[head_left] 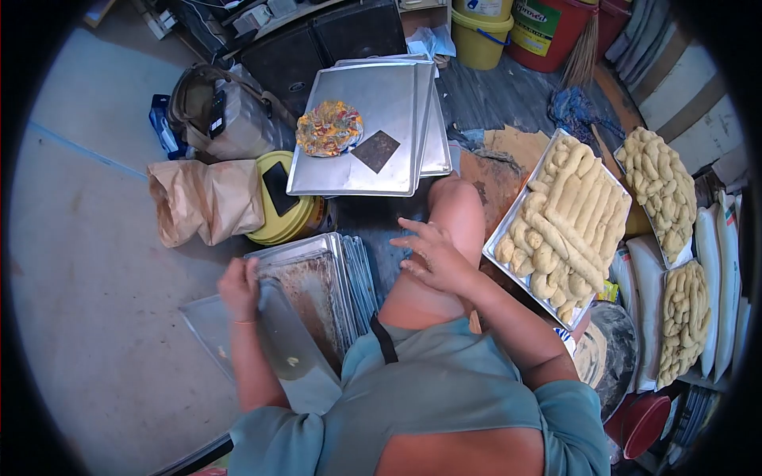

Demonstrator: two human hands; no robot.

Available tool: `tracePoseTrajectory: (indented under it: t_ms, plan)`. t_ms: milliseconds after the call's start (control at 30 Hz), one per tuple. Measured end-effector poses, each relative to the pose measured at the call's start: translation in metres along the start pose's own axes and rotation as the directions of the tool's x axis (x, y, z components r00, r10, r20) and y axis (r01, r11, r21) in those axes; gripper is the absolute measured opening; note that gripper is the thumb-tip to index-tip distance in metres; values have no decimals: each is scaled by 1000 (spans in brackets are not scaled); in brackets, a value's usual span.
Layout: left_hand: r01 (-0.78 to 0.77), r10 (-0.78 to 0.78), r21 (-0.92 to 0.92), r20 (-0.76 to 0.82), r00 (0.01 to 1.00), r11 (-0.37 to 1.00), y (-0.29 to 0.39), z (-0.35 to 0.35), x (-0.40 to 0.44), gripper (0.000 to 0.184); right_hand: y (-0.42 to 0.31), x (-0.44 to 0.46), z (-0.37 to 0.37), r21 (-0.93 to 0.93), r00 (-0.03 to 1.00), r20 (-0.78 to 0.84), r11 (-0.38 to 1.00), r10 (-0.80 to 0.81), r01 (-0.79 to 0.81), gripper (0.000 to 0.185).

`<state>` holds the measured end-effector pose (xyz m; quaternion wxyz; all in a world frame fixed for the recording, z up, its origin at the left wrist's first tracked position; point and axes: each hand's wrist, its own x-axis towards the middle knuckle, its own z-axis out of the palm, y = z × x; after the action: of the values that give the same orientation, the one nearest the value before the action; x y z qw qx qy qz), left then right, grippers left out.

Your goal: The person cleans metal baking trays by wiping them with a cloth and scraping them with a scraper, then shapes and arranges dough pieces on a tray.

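My left hand (240, 289) is closed at the upper edge of a grey baking tray (298, 345). That tray looks smeared, tilts across the front of a tray stack, and has small pale crumbs on it. Just behind stands the stack of metal trays (361, 274), its top one brown-stained. Above my bare leg hovers or rests my right hand (432, 254), fingers spread and holding nothing; contact is unclear. To its right, a tray (494, 252) carries strips and twists of raw dough (583, 198).
Ahead, flat trays (373, 87) hold a patterned cloth bundle (329, 128) and a dark square. A phone (278, 189) lies on a yellow bucket (258, 234) beside a paper bag (202, 198). More dough (657, 182) sits on sacks (647, 293) at right. Tubs (480, 36) stand behind.
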<state>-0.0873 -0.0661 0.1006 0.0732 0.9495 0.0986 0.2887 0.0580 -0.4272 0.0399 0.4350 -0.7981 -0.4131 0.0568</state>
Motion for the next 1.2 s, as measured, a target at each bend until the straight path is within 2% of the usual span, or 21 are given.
tracePoseTrajectory:
  t_ms: [133,200,267,333,433,533,567,600,667,767,867,967,1033,1100,1167,1200]
  plan:
    - [41,-46,-50,-115,992,998,21,-50,62,26,-7,8,3,44,997,-1,996,-78,77,41]
    - [-95,86,-33,-203,975,995,37,-56,93,25,-10,11,7,115,994,41,988,-105,100,43]
    - [-197,176,-89,-197,965,976,56,-55,124,25,-16,15,10,213,989,76,971,-131,112,47]
    - [-290,278,-11,-249,928,957,81,-42,149,26,-24,19,14,340,983,106,934,-151,107,54]
    - [-391,338,-169,-275,900,905,114,-24,174,28,-29,28,20,439,974,132,892,-184,109,70]
    - [-481,417,-210,-286,863,851,154,1,184,32,-39,34,22,756,985,170,643,-4,-127,85]
    - [-498,435,-239,-270,859,834,167,9,184,30,-37,39,24,831,989,146,547,-31,-106,90]
    - [-513,454,-268,-255,854,815,179,17,182,28,-33,44,24,851,992,109,522,-62,-61,91]
    - [-598,542,-246,-261,799,763,199,33,182,28,-47,43,8,894,997,62,443,36,-71,78]
    - [-634,602,-350,-209,771,690,219,59,182,29,-49,44,-5,884,933,226,344,281,-318,63]
    - [-584,629,-455,-64,775,672,217,62,187,35,-44,44,-8,867,941,101,436,324,-243,53]
    - [-644,716,-365,96,692,672,188,40,202,43,-48,49,-13,887,957,49,428,286,-173,52]
    - [-656,706,-265,204,678,706,160,19,212,49,-45,60,-14,864,965,40,477,259,-164,52]
    - [-674,691,-163,79,719,720,140,-11,219,51,-45,70,-16,859,965,28,487,261,-157,52]
    - [-594,597,-118,-13,802,796,109,-32,231,49,-54,78,-21,872,956,23,463,292,-162,52]
    - [-501,502,-146,-33,864,853,87,-40,232,41,-58,81,-23,889,948,-10,438,317,-137,51]
